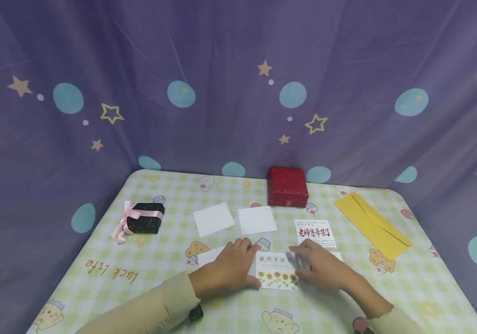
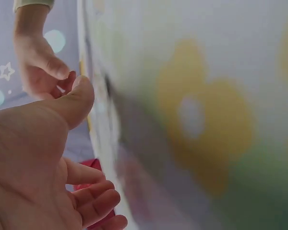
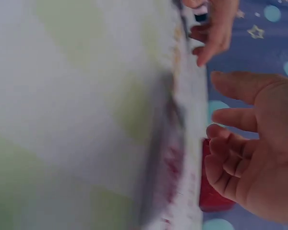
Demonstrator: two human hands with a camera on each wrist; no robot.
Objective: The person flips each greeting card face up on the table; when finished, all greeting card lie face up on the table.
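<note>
white oblong paper sunflower card (image 1: 278, 277) lay near, left hand (image 1: 234, 263) at left, right hand (image 1: 323, 265) at right, fingers all loose

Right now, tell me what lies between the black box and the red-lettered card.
In the head view, two white cards lie between the black box and the red-lettered card.

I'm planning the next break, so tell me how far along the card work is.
Looks done: two white cards and the red-lettered card lie flat, apart from one another. In hand: the sunflower card, with the left hand at its left edge and the right hand over its right side. Possibly remaining: the yellow envelope, lying off to the right, touched by neither hand.
</note>
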